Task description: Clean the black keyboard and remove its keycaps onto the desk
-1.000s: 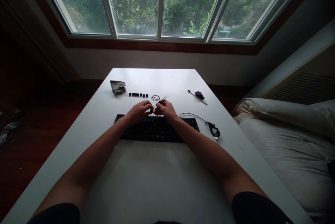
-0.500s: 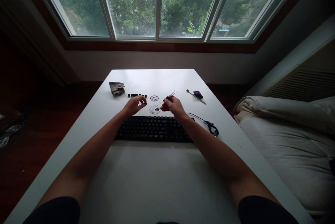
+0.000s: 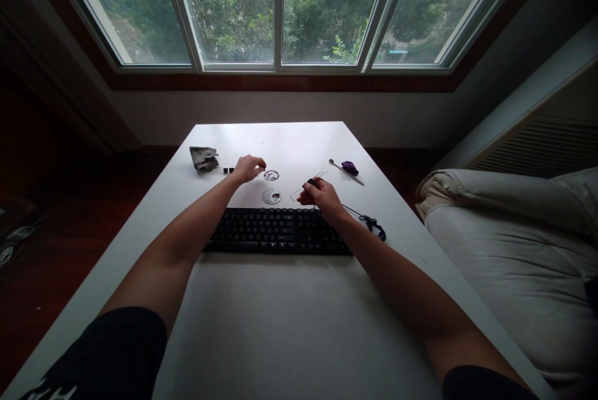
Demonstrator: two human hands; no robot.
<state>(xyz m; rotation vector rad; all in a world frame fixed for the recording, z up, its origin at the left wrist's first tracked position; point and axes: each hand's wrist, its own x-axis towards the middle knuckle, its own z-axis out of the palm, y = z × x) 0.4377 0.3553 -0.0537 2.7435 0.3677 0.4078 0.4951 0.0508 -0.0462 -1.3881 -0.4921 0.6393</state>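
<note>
My left hand (image 3: 249, 167) is over the right end of a row of small black keycaps (image 3: 228, 170), most of which it hides. Its thumb and fingers are pinched on a black keycap (image 3: 264, 169), at table level or just above. My right hand (image 3: 322, 195) grips a keycap puller by its black handle (image 3: 310, 182), with the thin wire loops (image 3: 296, 195) sticking out at both ends. Below both hands lies a black keyboard (image 3: 266, 228), its right part partly covered by my right hand and forearm.
Two round, shiny discs, an upper one (image 3: 271, 176) and a lower one (image 3: 271, 196), lie between my hands. A grey cloth (image 3: 204, 159) is at the far left. Toward the right are a brush (image 3: 346, 172), a purple crumpled item (image 3: 349, 168) and the keyboard's bundled cable (image 3: 374, 225).
My left hand has moved up and right with the keycap, to the end of the row. My right hand has shifted right and slightly down, carrying the puller away from the lower disc.
</note>
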